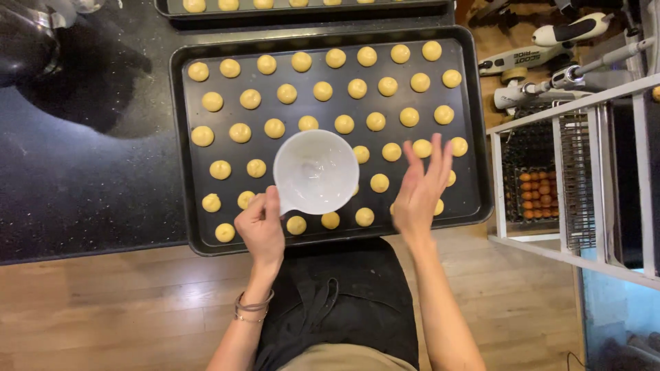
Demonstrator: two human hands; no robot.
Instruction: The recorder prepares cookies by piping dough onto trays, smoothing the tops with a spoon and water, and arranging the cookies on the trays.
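My left hand [260, 227] holds a small white bowl [316, 172] by its short handle, grip pinched around that handle at the bowl's near-left edge. The bowl hangs over the near middle of the baking tray [481, 172], mouth up toward me, its inside pale and glossy; what it holds, if anything, I cannot tell.

My right hand [421, 185] is beside the bowl on the right, not touching it. Fingers straight and slightly fanned, pointing to the far side, palm turned toward the bowl. That grip is spread and holds nothing. It hovers above the near-right part of the tray, hiding a few dough pieces.

The tray is dark, rectangular, with a raised rim, and lies on a black speckled bench [89, 178]. Round pale-yellow dough balls [275, 128] sit on it in staggered rows, apart from one another. The bowl covers some in the middle.

A second tray [302, 9] lies just beyond the first, at the far edge of view, with more of the same dough pieces along its near rim.

Thin bracelets [251, 308] circle my left wrist. A dark apron [337, 302] is below me, wooden floor [103, 316] at the near side.

To the right stands a white metal rack [570, 110]. Through it, lower down, a tray of brown eggs [536, 196]. Far left on the bench, a shiny dark appliance [27, 38], only partly in view.
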